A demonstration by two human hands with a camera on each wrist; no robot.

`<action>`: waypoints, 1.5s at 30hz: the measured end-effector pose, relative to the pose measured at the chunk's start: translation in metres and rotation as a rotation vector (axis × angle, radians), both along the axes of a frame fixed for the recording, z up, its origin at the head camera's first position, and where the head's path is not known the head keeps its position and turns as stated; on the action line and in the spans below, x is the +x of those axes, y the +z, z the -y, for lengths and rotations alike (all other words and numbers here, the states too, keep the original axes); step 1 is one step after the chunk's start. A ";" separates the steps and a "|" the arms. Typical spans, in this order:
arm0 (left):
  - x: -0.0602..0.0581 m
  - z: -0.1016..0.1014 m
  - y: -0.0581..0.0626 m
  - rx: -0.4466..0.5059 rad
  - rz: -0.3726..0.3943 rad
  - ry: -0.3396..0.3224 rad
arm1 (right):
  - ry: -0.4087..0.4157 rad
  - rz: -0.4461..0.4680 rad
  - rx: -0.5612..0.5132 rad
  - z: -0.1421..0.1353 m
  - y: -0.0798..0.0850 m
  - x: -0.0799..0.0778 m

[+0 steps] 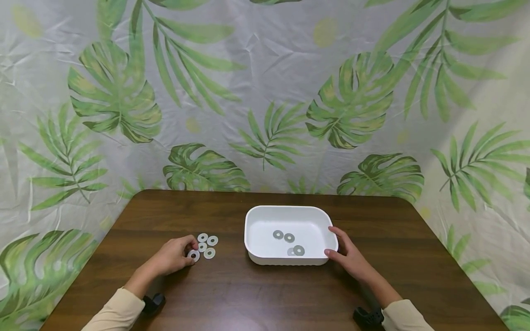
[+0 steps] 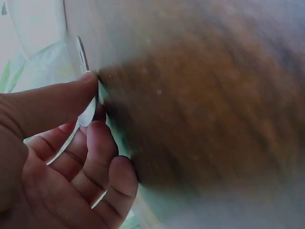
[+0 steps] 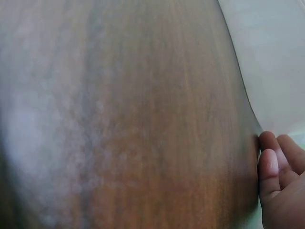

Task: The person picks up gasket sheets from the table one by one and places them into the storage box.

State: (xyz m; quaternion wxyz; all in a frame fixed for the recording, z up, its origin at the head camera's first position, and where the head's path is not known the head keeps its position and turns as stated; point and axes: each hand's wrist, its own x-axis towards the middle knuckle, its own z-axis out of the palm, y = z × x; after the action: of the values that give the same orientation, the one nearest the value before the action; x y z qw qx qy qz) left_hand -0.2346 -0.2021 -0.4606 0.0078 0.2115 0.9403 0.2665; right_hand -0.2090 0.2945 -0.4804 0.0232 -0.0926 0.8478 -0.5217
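So the left hand [image 1: 175, 255] is palm-down, bent in toward the cluster, thumb and fingertips pinching a flat washer [image 1: 197, 254] at the near left edge of the bunch. Right hand [image 1: 352, 257] comes in from the side, thumb and fingers gripping the rim of a white tray [image 1: 256, 262]. The washer's a thin pale grey ring with a round hole, down on the dark wood table [image 1: 248, 294], just beside four loose washers [image 1: 213, 254]
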 end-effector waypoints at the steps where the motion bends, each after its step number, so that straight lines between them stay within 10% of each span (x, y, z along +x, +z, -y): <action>1: 0.000 0.000 0.000 0.000 0.003 -0.010 | 0.005 0.001 0.002 0.000 0.000 0.000; 22: -0.002 0.008 -0.001 0.070 0.085 -0.126 | 0.014 -0.011 -0.014 -0.001 -0.001 0.000; 45: -0.002 0.007 -0.002 0.089 0.089 -0.091 | 0.006 0.015 0.009 -0.002 -0.004 -0.002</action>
State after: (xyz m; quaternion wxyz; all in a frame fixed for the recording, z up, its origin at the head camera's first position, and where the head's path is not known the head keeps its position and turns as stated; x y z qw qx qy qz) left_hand -0.2371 -0.2094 -0.4627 0.0523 0.2418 0.9158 0.3164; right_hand -0.2107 0.2969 -0.4840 0.0316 -0.0911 0.8497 -0.5184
